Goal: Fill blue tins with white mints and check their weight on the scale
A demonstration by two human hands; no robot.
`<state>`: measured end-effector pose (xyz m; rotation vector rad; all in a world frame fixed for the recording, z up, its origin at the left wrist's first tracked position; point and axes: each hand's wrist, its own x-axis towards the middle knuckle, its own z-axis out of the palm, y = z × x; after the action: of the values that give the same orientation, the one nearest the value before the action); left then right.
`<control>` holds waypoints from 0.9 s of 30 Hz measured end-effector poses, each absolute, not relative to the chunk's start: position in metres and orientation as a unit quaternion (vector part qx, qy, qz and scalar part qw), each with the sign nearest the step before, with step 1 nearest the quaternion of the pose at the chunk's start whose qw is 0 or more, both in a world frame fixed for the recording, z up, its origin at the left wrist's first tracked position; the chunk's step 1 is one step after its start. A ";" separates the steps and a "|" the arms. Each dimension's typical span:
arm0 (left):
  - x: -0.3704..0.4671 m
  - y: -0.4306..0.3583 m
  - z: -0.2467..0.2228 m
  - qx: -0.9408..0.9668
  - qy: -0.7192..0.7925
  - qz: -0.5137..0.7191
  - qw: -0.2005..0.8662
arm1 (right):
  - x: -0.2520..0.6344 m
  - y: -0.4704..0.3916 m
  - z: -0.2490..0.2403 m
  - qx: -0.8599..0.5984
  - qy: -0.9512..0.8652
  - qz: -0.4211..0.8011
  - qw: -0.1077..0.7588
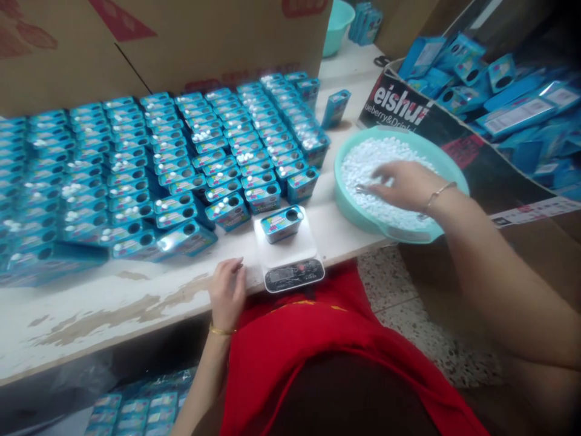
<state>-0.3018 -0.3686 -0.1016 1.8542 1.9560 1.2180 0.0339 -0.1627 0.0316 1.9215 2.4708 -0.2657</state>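
Note:
My right hand (399,184) reaches into a mint-green basin (390,227) of small white pellets (385,148). Its fingers are bent together, and a small shiny bit shows at their tips; what they hold is blurred. My left hand (228,290) rests at the table's front edge, fingers loosely curved and slightly apart, with nothing in it. Just right of it lies a white digital scale (272,254) with a black display panel. On the scale stands a blue box (282,224) with a round hole in its top, white showing at the hole.
Rows of similar blue boxes (177,169) fill the table's left, some with white pellets on top. One blue box (336,109) stands apart. A large carton (431,130) heaped with blue boxes is at right. Cardboard (204,42) rises behind; another green basin (338,27) stands farther back.

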 end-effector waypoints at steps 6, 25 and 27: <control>-0.295 -0.360 -0.097 0.645 0.626 0.427 0.098 | 0.079 -0.157 -0.017 0.610 0.755 -0.151 0.191; -0.244 -0.295 -0.017 0.827 0.450 0.326 -0.089 | 0.060 -0.149 -0.002 0.696 0.708 -0.110 -0.053; -0.237 -0.281 -0.014 0.844 0.433 0.303 -0.092 | 0.054 -0.153 0.005 0.698 0.686 -0.168 -0.115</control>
<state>-0.2371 -0.2805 -0.0143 2.8198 1.4469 1.0116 0.0542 -0.1532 0.0051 2.3703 2.3289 -0.5706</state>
